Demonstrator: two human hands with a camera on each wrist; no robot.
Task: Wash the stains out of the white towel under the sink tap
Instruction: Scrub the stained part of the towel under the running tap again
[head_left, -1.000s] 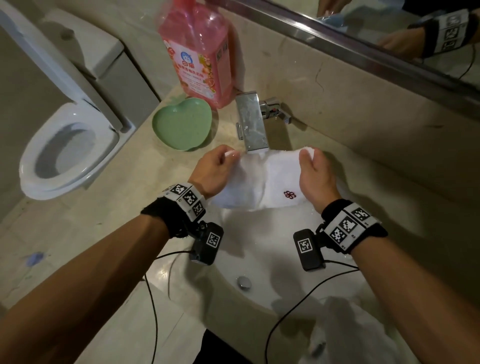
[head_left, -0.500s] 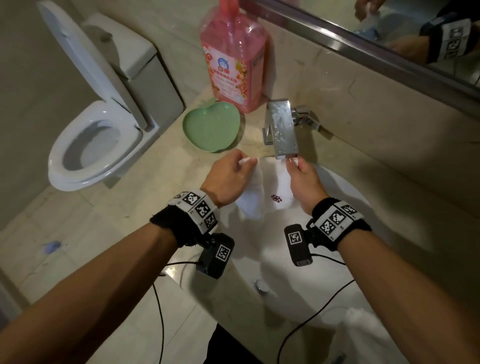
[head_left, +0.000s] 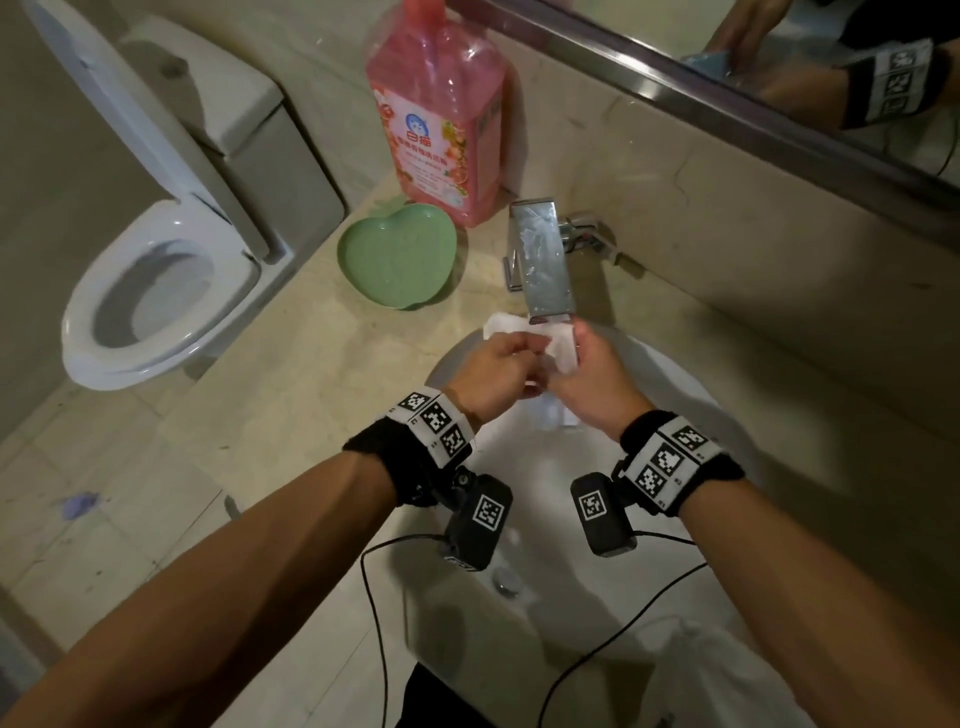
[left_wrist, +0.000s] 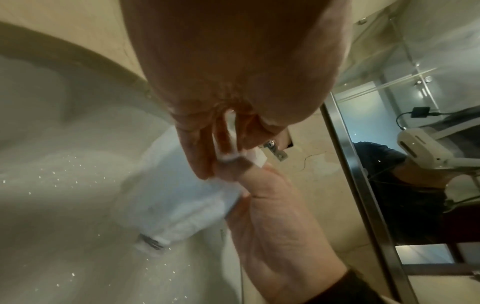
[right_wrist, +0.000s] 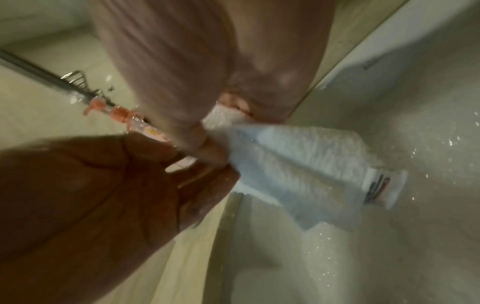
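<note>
- The small white terry towel is hanging bunched just under the mouth of the flat chrome tap, its long axis dropping into the white round basin.
- The left hand and right hand are pinching its top edge, knuckles nearly touching, fingers curled tight on cloth.
- Neither hand is sitting nearer the spout.
- Any stains, and any running water, are too blurred to make out.
</note>
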